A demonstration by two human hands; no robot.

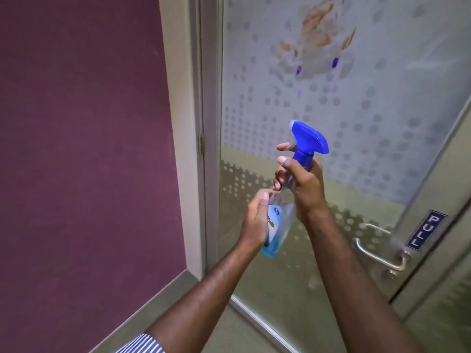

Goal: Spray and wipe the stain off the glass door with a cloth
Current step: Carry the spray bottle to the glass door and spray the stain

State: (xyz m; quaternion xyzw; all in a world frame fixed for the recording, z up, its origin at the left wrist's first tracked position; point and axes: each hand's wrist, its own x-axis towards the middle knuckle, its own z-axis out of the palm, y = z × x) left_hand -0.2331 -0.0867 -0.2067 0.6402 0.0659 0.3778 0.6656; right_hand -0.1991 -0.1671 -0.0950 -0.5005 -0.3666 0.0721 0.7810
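Frosted dotted glass door bearing brown stain, maroon wall left

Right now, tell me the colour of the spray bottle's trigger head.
Blue trigger head; head view shows it best.

spray bottle before glass door, stain above, handle lower right

Both bare forearms are stretched forward and upward. The right hand is closed, its index finger extended forward and thumb laid on top. The left hand is cupped lower, thumb raised, a striped sleeve pushed up
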